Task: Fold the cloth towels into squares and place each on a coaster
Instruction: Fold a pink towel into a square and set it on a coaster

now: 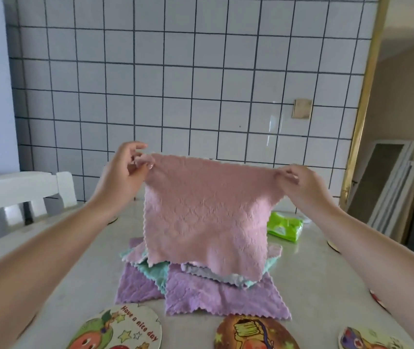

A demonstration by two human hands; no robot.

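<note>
Room: pale surface before a tiled wall.
Pink towel: hangs between left hand and right hand, each pinching a top corner.

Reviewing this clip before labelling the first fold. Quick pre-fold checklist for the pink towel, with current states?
1. Left hand pinches a top corner of the pink textured cloth towel: ok.
2. Right hand pinches the other top corner: ok.
3. Towel hangs open, not bunched: ok.
4. Bottom edge clear of the pile of purple, teal and pink cloths: not ok, it drapes onto the pile.
5. Coasters free to take it: ok, the round "Have a nice day" cartoon coaster and the round brown coaster carry nothing.
6. Bare tabletop large enough for folding: cannot tell.
</note>
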